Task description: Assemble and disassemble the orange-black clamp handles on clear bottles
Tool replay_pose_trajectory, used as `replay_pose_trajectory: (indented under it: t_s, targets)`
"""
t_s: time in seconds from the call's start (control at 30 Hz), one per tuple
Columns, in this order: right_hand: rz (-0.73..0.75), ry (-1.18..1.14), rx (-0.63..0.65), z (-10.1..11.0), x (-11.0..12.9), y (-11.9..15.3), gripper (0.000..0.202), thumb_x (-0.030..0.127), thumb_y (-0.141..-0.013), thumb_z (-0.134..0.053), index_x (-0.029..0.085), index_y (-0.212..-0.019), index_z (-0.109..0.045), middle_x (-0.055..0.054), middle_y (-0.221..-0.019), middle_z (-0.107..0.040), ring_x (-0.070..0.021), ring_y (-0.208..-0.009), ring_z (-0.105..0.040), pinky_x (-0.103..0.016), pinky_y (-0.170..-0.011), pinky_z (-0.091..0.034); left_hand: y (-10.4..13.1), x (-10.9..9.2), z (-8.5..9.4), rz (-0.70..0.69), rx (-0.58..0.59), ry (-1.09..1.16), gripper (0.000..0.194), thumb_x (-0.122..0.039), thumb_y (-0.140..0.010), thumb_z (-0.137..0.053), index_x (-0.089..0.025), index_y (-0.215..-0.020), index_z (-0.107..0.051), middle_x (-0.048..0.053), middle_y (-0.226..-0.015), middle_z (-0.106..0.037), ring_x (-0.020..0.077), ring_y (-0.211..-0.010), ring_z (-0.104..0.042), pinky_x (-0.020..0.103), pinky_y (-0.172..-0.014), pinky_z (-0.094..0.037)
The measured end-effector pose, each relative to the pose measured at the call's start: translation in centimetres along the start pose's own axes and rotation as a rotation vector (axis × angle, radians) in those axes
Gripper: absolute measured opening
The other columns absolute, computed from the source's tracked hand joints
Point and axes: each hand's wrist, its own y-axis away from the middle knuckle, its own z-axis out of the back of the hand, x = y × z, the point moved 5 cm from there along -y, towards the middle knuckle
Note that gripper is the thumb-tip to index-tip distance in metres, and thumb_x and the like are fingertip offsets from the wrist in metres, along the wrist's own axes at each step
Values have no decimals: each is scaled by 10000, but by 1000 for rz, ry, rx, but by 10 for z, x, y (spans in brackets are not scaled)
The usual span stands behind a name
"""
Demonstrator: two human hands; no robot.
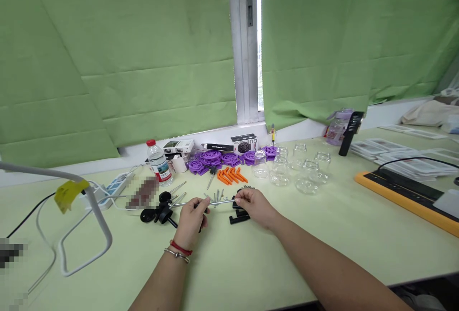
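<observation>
A thin metal rod (pixel 221 202) stretches level between my two hands, just above the table. My left hand (pixel 192 219) is closed round its left end, where a black part shows between the fingers. The fingertips of my right hand (pixel 255 207) pinch the right end; whether they also touch a black piece there is hard to make out. Below the right fingers lie black plastic strips (pixel 239 218). Loose screws (pixel 217 196) lie just behind the rod. Left of my left hand is a pile of black round-headed parts (pixel 165 214) with metal shafts.
Behind are orange hooked pieces (pixel 233 175), purple wheel-like parts (pixel 211 159), boxes (pixel 179 146) and a water bottle (pixel 158 163). Several clear jars (pixel 279 172) stand right of centre. A yellow-edged black device (pixel 405 201) lies far right. A grey bent-tube frame (pixel 98 215) and power strip (pixel 116 187) are left.
</observation>
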Motion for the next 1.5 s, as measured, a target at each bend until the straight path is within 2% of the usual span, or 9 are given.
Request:
replay_pose_trajectory:
  t_s: [0.37, 0.53, 0.67, 0.8, 1.03, 1.17, 1.33, 1.5]
  targets:
    - [96, 256, 9, -2, 1, 0, 205, 360, -820, -445, 200, -709, -510, 22, -634, -476, -126, -590, -422, -249, -575, -341, 0, 2, 1, 21, -14, 40, 362, -519, -703, -576, -170, -669, -487, -32, -598, -545, 62, -334, -431, 199, -344, -266]
    - [145, 372, -5, -4, 8, 2, 220, 346, -843, -420, 203, -692, -493, 5, -652, -507, -142, -616, -448, -255, -576, -324, 2, -1, 2, 39, -30, 14, 364, -517, -693, -580, -170, -650, -480, -30, -583, -544, 69, -329, -438, 201, -340, -265]
    - [226, 478, -1, -8, 16, 4, 242, 317, -872, -385, 199, -683, -480, -2, -663, -522, -146, -638, -452, -274, -635, -323, 3, -2, 2, 49, -40, 15, 358, -512, -693, -576, -170, -648, -480, -28, -580, -546, 68, -329, -433, 199, -340, -258]
    - [276, 584, -29, -10, 20, 3, 327, 314, -904, -318, 195, -617, -419, 1, -609, -477, -145, -610, -417, -298, -673, -314, 3, -1, 0, 40, -29, 21, 353, -514, -689, -568, -172, -653, -490, -29, -575, -550, 69, -331, -433, 202, -340, -261]
    - [184, 407, -24, -8, 12, 1, 368, 412, -904, -303, 199, -640, -447, -6, -645, -532, -145, -625, -479, -268, -634, -344, 2, 0, 0, 14, -16, 45, 356, -516, -687, -573, -169, -661, -498, -28, -587, -552, 65, -335, -435, 205, -347, -273]
    - [133, 278, -35, -4, 4, 0, 351, 459, -883, -334, 199, -741, -522, -11, -700, -563, -150, -665, -506, -258, -624, -366, 2, -1, 2, 12, -25, 45, 362, -520, -683, -581, -169, -664, -500, -29, -595, -549, 64, -336, -433, 206, -348, -273]
    - [116, 160, -35, -4, 1, 0, 215, 389, -823, -458, 200, -868, -550, -2, -734, -542, -140, -669, -492, -253, -621, -389, 2, -2, 2, 27, -36, 40, 357, -515, -681, -582, -170, -654, -498, -33, -589, -545, 61, -327, -423, 206, -346, -269]
    - [134, 179, -28, -6, 2, 1, 134, 329, -801, -481, 204, -792, -528, 9, -698, -519, -131, -636, -464, -250, -605, -381, 2, 0, 2, 24, -33, 39, 355, -517, -688, -579, -174, -652, -493, -36, -590, -544, 62, -328, -433, 199, -345, -271]
